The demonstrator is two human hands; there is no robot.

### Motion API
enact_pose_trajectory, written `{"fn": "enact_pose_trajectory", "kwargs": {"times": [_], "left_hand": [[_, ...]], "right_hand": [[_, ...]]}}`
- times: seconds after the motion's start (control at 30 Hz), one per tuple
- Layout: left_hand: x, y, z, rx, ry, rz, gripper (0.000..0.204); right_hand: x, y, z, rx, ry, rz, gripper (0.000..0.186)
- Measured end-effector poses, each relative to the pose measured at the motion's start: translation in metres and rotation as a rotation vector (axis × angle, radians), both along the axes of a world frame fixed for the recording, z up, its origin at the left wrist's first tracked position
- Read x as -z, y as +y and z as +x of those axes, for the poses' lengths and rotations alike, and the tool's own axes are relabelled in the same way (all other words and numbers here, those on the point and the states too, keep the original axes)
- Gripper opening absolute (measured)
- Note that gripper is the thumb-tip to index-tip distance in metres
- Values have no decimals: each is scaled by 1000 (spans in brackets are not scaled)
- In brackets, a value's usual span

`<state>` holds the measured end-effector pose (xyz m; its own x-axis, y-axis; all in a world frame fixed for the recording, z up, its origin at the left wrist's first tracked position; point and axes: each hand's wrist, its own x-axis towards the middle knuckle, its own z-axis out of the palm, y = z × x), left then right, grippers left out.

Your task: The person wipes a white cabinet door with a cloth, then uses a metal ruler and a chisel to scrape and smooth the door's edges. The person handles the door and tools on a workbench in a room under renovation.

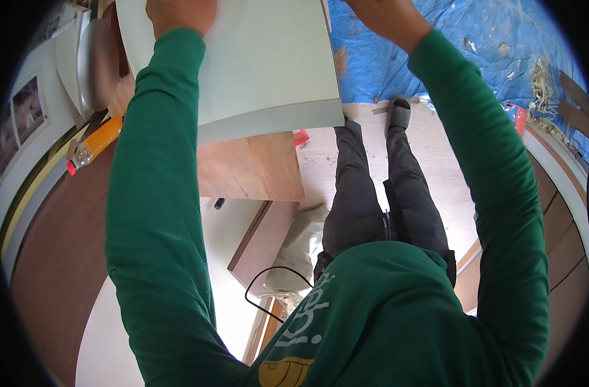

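At the top edge of the head view, my left hand (180, 14) is over a large pale, whitish-green panel (268, 58). The panel has a grey front edge, and its fingers' side of my hand is cut off by the frame. Whether the hand presses or grips there I cannot tell. My right hand (392, 20) reaches up past the panel's right side, above a blue tarp. Its fingers also run out of the picture, so anything in them is hidden.
Beneath the panel is a plywood piece (249, 166). A bottle of orange drink with a red cap (95, 145) lies at the left. A blue tarp (378, 64) covers the floor ahead, a brown board (262, 238) stands near my legs, and a black cable (259, 274) loops beside me.
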<state>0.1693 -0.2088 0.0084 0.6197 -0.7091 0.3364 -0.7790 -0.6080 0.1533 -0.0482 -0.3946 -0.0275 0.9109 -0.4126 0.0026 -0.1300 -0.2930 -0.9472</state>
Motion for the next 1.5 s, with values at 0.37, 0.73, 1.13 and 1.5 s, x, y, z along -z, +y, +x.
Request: {"fn": "enact_pose_trajectory", "kwargs": {"times": [0.37,0.73,1.13,1.5], "left_hand": [[-10,8,-1,-36,30,4,53],[-12,-1,-7,-75,121,53,57],[-9,1,-4,-74,137,49,58],[-13,-2,-11,-109,175,36,59]], "right_hand": [[14,0,-23,-270,-203,-362,18],[16,10,-80,-285,-143,-345,26],[12,21,-58,-315,-148,-376,25],[-15,51,-118,-398,-56,-241,21]]}}
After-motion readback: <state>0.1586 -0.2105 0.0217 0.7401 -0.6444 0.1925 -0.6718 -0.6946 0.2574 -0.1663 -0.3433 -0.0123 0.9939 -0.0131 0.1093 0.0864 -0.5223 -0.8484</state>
